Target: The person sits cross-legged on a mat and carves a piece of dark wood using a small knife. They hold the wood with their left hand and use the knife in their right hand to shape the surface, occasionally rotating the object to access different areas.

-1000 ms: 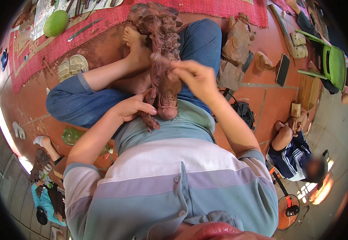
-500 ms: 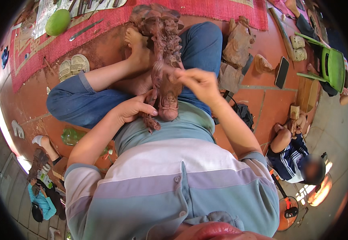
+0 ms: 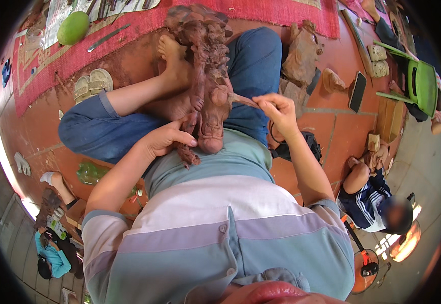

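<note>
Carving: a long reddish-brown piece (image 3: 212, 81) lies in the person's lap between the bent legs, its wide, craggy end away from the body and its rounded end against the shirt (image 3: 205, 169)
Left hand: it (image 3: 169, 138) grasps the carving's left side near the rounded end, thumb on top and pointing across; most of the fingers are hidden
Right hand: it (image 3: 279, 112) is to the right of the carving, thumb and fingertips pinching a thin brown strip
Strip: it (image 3: 243, 101) runs from the pinch leftward to the carving's right side, where its tip appears to touch; how hard it presses, one cannot tell
Legs: jeans (image 3: 103, 131) show on both sides of the carving, with a bare foot (image 3: 172, 63) just left of it
Wood: a rough block (image 3: 301, 53) stands right of the carving beyond the knee, a smaller chunk (image 3: 333, 81) farther right
Phone: dark-screened, it (image 3: 357, 90) lies right of the carving, past the chunk
Bag: black, it (image 3: 309, 147) sits right of the carving, below the right forearm
Mat: red and woven, it (image 3: 144, 23) spreads beyond the carving's far end, with a green fruit (image 3: 73, 28) and a knife (image 3: 109, 38) to the left
Sandals: a pale pair (image 3: 93, 85) rests left of the carving
Bottle: green and clear, it (image 3: 91, 172) lies left of the carving, near the left forearm
Co-worker: a person in dark shorts (image 3: 370, 197) sits well right of the carving
</note>
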Demonstrator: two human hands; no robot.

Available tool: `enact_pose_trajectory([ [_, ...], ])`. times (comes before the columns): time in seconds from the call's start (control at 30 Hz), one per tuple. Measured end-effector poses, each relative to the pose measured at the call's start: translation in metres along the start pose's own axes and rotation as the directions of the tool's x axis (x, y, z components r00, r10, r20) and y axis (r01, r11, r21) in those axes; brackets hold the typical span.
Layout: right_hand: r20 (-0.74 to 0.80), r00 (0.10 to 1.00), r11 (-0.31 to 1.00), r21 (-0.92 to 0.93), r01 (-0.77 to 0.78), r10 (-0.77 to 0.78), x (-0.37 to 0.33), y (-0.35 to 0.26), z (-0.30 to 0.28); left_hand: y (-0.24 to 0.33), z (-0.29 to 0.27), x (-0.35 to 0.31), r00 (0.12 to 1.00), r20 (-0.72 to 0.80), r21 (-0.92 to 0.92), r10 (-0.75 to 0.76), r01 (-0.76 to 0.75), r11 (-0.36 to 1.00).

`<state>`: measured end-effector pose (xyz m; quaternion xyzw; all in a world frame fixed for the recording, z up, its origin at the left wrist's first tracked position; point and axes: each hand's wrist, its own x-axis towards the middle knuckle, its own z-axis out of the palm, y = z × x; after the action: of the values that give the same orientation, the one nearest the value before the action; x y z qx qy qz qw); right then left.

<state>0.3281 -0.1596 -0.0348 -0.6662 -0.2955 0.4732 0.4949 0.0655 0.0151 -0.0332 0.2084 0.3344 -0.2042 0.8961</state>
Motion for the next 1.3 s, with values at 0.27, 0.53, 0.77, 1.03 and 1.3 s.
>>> enact_pose_trajectory([
  [0.27,-0.061,0.96,0.959,0.052,0.278,-0.274,0.025,-0.019,0.056,0.001,-0.001,0.005,0.998,0.045,-0.009,-0.051,0.052,0.999],
  [0.53,-0.009,1.0,0.996,-0.085,0.01,-0.011,-0.012,0.047,0.01,0.002,-0.005,0.007,0.998,0.058,0.067,-0.019,0.015,0.998],
  [0.77,0.06,0.975,0.974,0.095,0.207,-0.213,0.022,-0.02,0.039,0.004,-0.001,0.007,0.998,0.063,0.071,-0.015,0.01,0.997],
  [1.03,0.156,0.988,0.94,-0.336,0.056,-0.003,0.008,0.047,0.001,0.004,-0.001,0.004,0.999,0.036,0.032,-0.011,0.01,0.999],
  [1.3,-0.16,0.986,0.966,0.258,0.002,0.041,-0.012,0.008,-0.033,-0.004,0.002,0.0,0.999,0.001,-0.023,0.052,-0.051,0.998],
])
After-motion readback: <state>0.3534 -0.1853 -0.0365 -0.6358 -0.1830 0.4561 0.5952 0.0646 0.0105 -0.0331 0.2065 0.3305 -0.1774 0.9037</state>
